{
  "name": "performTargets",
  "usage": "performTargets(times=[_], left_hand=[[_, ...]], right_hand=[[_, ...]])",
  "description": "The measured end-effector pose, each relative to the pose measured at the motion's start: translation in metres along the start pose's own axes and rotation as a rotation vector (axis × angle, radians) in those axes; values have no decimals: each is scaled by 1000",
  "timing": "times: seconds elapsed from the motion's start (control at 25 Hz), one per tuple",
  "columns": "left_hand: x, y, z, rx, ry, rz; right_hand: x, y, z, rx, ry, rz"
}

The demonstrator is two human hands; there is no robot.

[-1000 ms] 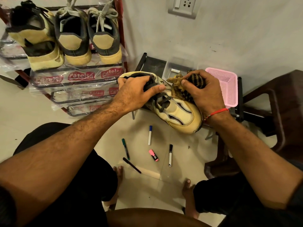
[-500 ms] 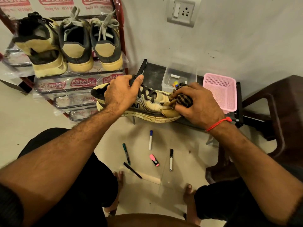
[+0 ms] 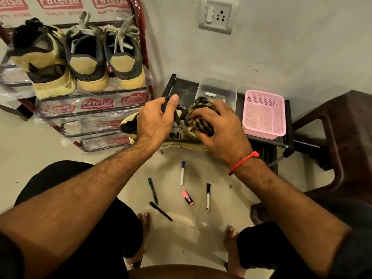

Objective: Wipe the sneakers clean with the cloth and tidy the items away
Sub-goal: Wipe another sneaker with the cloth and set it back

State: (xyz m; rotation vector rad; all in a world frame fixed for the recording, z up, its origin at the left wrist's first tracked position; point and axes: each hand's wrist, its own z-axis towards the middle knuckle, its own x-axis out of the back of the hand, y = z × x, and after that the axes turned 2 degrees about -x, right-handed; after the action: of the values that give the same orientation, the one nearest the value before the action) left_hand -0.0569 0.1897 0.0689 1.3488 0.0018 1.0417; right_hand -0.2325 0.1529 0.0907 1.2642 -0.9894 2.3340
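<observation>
A cream and black sneaker (image 3: 179,137) lies on its side across the front of a low black stand (image 3: 184,91). My left hand (image 3: 156,122) grips its upper near the black laces. My right hand (image 3: 219,127) presses a bunched brown checked cloth (image 3: 202,109) against the sneaker's toe end, fingers curled over the cloth. Three more sneakers (image 3: 86,59) stand heel-out on the top shelf of a red metal shoe rack (image 3: 94,115) at the left.
A pink mesh basket (image 3: 263,114) and a clear plastic box (image 3: 218,89) sit on the stand. Several markers and a pink highlighter (image 3: 187,197) lie on the tiled floor between my feet. A dark brown chair (image 3: 342,141) stands at the right. A wall socket (image 3: 216,16) is above.
The sneaker was turned from toe-toward-me to lying on its side on the stand. My right hand with the cloth has slid left along it, closer to my left hand.
</observation>
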Motion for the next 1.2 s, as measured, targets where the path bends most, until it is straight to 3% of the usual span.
performTargets(times=[0.2, 0.32, 0.44, 0.56, 0.64, 0.76, 0.88, 0.96, 1.0, 1.08, 1.2], left_hand=[[4, 0, 4, 50, 73, -14], [-6, 3, -6, 58, 7, -68], [-10, 1, -8, 51, -3, -126], [-3, 1, -1, 16, 49, -147], [0, 2, 0, 37, 75, -135], [-5, -6, 0, 203, 52, -236], [-6, -8, 9, 607, 43, -675], [2, 4, 7, 904, -209, -932], [9, 14, 3, 949, -392, -965], [19, 26, 0, 871, -610, -1007], [22, 39, -3, 561, -625, -750]], right_hand=[[19, 48, 19, -238, 133, -63], [-1, 17, 9, -137, 129, 93], [-7, 2, 7, -7, 79, 64], [11, 38, 19, -114, 202, -35], [18, 54, 20, -205, 288, 34], [7, 43, 11, -188, 311, 107], [-16, 15, -1, 31, 187, 112], [-30, 0, -10, 244, 109, 39], [-30, -2, -11, 312, 106, 0], [-22, 1, -7, 305, 163, 36], [-9, 14, 2, 155, 259, 187]])
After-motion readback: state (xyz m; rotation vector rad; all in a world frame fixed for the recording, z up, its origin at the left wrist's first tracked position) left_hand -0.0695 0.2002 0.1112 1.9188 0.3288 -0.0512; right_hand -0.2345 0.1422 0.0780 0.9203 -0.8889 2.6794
